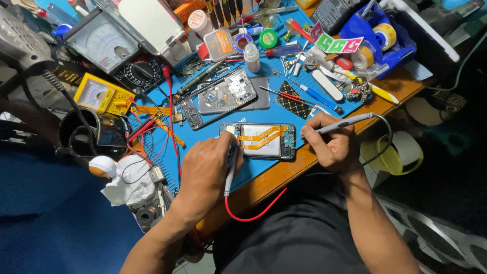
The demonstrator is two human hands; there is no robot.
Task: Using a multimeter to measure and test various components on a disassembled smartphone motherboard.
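Desk: cluttered wooden workbench carrying a blue rubber work mat, crowded with tools along its far edge.
Phone: opened smartphone with its back cover off, orange flex ribbons across a pale battery, lying near the desk's front edge, between both hands.
Left hand: left hand closed around a pale probe with a red lead; the tip sits at the phone's left end, though the exact contact point is hidden by the fingers.
Right hand: right hand pinched on a grey pen-shaped probe with a dark cable, tip at the phone's right end.
Meters: yellow analogue multimeter at the mat's left edge; larger grey analogue meter toward the far left corner.
Spare parts: grey phone frame beyond the open phone, well apart from the hands.
Risk: a probe tip sliding could bridge neighbouring contacts or nick a ribbon, in my judgement.
Risk: the red lead loops off the desk's front edge; a snag could jerk the probe.
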